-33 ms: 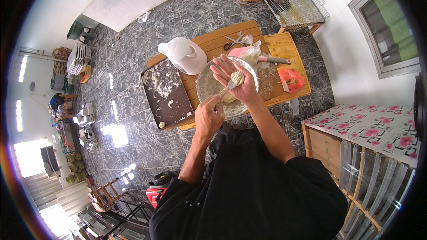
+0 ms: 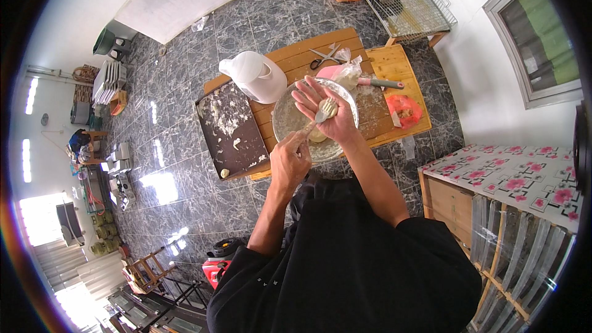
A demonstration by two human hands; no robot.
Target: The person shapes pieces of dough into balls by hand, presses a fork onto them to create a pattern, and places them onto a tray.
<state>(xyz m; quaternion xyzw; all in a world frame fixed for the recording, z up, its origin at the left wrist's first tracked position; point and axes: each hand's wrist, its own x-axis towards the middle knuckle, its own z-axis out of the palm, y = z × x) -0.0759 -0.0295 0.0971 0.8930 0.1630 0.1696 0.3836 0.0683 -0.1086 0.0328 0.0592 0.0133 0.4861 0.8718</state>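
Observation:
On the upturned palm of my right hand (image 2: 338, 124), its fingers stretched out, rests a small pale dough ball (image 2: 330, 106) with ridges on its top. My left hand (image 2: 288, 161) is closed around the light handle of a small utensil (image 2: 312, 126). Its greyish flat head touches the near left side of the dough; whether it is a fork or a spoon I cannot tell. Both hands are over a large metal bowl (image 2: 283, 124) with pale dough inside, partly hidden by them. A dark baking tray (image 2: 237, 154) dusted with flour lies to the left, with another dough piece (image 2: 224, 173) at its near corner.
A white pitcher (image 2: 262, 83) stands behind the tray on the wooden table (image 2: 296, 55). Scissors (image 2: 325, 57), a plastic bag (image 2: 349, 74), a grey-and-pink handled tool (image 2: 383, 84) and a red bag (image 2: 404, 111) lie farther right. A cabinet with a flowered cover (image 2: 499, 176) is at near right.

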